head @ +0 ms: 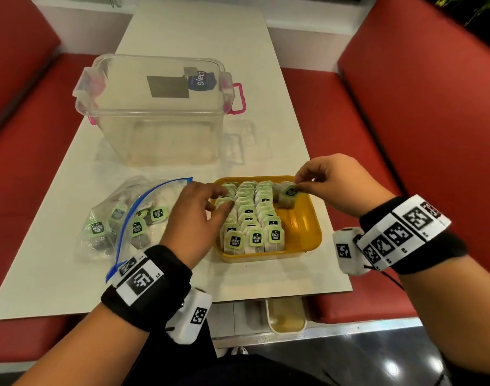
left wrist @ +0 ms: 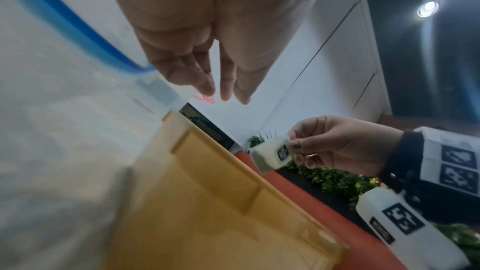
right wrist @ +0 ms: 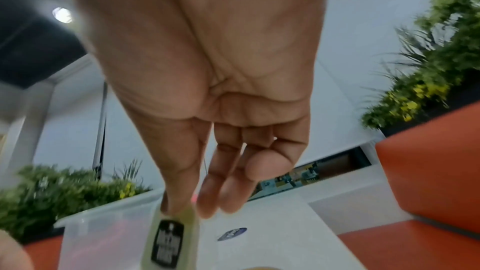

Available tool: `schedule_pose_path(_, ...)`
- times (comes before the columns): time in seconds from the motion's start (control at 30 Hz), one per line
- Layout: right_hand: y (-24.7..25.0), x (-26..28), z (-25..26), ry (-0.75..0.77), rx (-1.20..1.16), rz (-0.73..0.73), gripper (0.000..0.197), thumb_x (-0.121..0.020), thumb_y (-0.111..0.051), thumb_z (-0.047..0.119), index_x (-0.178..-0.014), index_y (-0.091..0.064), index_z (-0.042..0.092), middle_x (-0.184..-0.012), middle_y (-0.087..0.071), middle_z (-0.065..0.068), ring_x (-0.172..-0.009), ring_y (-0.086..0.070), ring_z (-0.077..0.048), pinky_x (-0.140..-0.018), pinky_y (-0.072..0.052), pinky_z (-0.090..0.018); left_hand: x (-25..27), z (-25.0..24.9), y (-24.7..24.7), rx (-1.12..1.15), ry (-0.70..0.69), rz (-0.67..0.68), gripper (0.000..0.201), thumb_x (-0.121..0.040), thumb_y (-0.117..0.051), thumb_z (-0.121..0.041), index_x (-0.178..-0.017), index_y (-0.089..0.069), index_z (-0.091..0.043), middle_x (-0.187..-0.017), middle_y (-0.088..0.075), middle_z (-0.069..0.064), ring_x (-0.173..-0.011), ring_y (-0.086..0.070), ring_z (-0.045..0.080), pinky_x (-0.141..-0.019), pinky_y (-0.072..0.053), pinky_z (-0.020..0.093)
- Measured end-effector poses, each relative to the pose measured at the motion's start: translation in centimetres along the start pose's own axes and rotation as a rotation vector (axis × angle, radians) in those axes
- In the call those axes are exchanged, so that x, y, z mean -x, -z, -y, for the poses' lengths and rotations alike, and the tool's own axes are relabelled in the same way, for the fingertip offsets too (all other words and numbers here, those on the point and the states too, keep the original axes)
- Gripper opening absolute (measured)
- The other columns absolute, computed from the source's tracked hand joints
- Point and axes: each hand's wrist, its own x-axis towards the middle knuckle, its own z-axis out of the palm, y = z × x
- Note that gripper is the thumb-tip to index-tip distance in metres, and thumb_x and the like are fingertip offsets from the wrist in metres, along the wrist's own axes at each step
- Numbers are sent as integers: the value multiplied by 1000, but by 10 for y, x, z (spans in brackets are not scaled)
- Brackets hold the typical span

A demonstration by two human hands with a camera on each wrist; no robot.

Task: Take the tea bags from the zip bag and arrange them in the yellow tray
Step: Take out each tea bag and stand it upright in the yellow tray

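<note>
Head view: my right hand (head: 326, 183) pinches a tea bag (head: 287, 195) by its top edge, hanging it above the far right corner of the yellow tray (head: 307, 240); the bare lane lies directly beneath, while my relaxed left hand (head: 199, 215) rests on the left row.

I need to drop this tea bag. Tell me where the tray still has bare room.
The tray's right strip is bare, between the third tea bag row and the right wall, nearer you than the bag in the right hand. The left three rows are packed, under the left hand.
</note>
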Motion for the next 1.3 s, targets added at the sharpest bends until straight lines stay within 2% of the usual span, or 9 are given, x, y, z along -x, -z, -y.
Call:
schedule_pose_path(0.17, -7, -25, -8, -75, 353, 196, 8, -86, -67, 28, -92, -71, 24, -68, -46, 13, -60, -44, -4, -50, -28, -20, 4, 13, 11, -54, 173, 76, 34, -88, -68, -28, -118, -57, -15, -104, -57, 2, -74, -58, 3, -59, -44, 11)
schedule_pose_path(0.3, -20, -39, -10, -100, 415, 277, 9, -85, -68, 27, -93, -71, 23, -74, -49, 10, -75, -52, -15, -52, -31, -22, 9, 18, 9, 69, 265, 146, 36, -85, -71, -23, -118, -57, -18, -90, -63, -3, -75, -66, 16, -73, -58, 40)
schedule_pose_path(0.37, -24, -43, -8, -104, 431, 287, 10, -86, -66, 24, -95, -70, 21, -76, -51, 8, -77, -52, -16, -55, -34, -24, 9, 19, 8, 88, 277, 149, 35, -85, -70, -19, -117, -57, -19, -89, -63, -2, -74, -66, 19, -73, -59, 43)
schedule_pose_path(0.5, -27, -49, -6, -114, 454, 261, 13, -88, -63, 22, -99, -70, 19, -86, -56, 4, -80, -52, -15, -68, -38, -26, 9, 19, 9, 107, 285, 153, 35, -85, -69, -17, -119, -57, -19, -90, -62, -1, -73, -66, 21, -71, -59, 40)
schedule_pose_path(0.73, -27, -49, -8, -138, 428, 179, 7, -84, -65, 16, -91, -65, 17, -86, -59, 0, -79, -52, -19, -65, -37, -27, 8, 17, 11, 99, 279, 163, 36, -85, -70, -18, -119, -57, -20, -90, -62, -2, -71, -67, 20, -71, -59, 39)
schedule_pose_path(0.83, -21, -46, -8, -144, 388, 151, 13, -84, -69, 24, -93, -62, 18, -86, -59, 1, -81, -54, -19, -64, -38, -27, 8, 16, 11, 78, 275, 167, 36, -85, -70, -19, -119, -57, -19, -90, -62, -3, -72, -66, 19, -72, -59, 40)
schedule_pose_path(1.03, 1, -27, 19, -56, 230, 56, 18, -83, -68, 38, -92, -61, 24, -79, -61, 5, -73, -56, -13, -56, -37, -25, 13, 6, 20, -77, 189, 160, 39, -89, -65, -29, -126, -54, -20, -106, -60, -6, -77, -63, 4, -67, -45, 12)
schedule_pose_path(1.13, 1, -14, 52, 39, 75, 23, 16, -84, -67, 39, -90, -62, 26, -75, -63, 6, -67, -56, -9, -55, -38, -24, 20, -5, 39, -92, 105, 99, 32, -90, -63, -30, -120, -59, -23, -110, -59, -9, -74, -60, 0, -67, -43, 8)
schedule_pose_path(1.3, -40, -2, 119, 185, -141, 74, 10, -85, -65, 35, -85, -65, 25, -71, -63, 7, -67, -56, -9, -63, -45, -30, 33, 1, 100, -137, 59, -133, 9, -89, -64, -25, -96, -68, -29, -96, -57, -14, -66, -54, 8, -63, -39, 9)
